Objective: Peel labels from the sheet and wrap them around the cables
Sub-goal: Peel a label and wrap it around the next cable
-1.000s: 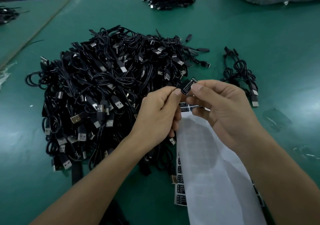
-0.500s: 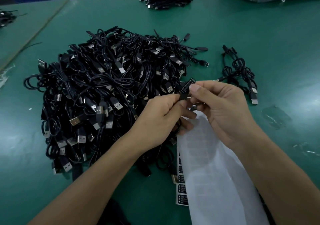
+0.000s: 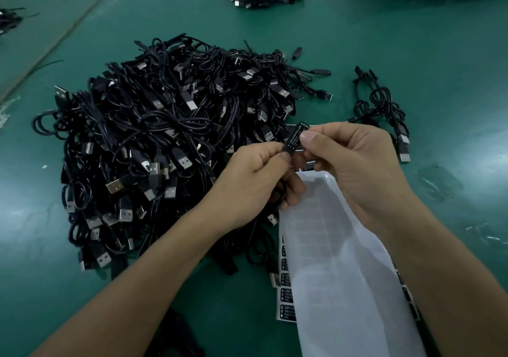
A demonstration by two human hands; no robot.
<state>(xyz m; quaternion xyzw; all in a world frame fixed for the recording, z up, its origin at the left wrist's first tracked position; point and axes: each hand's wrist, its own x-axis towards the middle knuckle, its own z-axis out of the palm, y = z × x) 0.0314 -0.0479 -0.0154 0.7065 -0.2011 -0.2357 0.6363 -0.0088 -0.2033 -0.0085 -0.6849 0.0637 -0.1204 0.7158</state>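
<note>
Black label (image 3: 295, 138), long axis up-right.

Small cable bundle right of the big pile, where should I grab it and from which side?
Probably pinch the coiled middle of the small cable bundle from above: it lies flat on the green table, the loops bunch there, and the USB plugs trail loose at the near end.

The left hand (image 3: 255, 180) has lowered its pinch to the lower end of the label (image 3: 296, 136). Its remaining fingers now extend below the label, covering the top of the label sheet (image 3: 343, 260).
</note>
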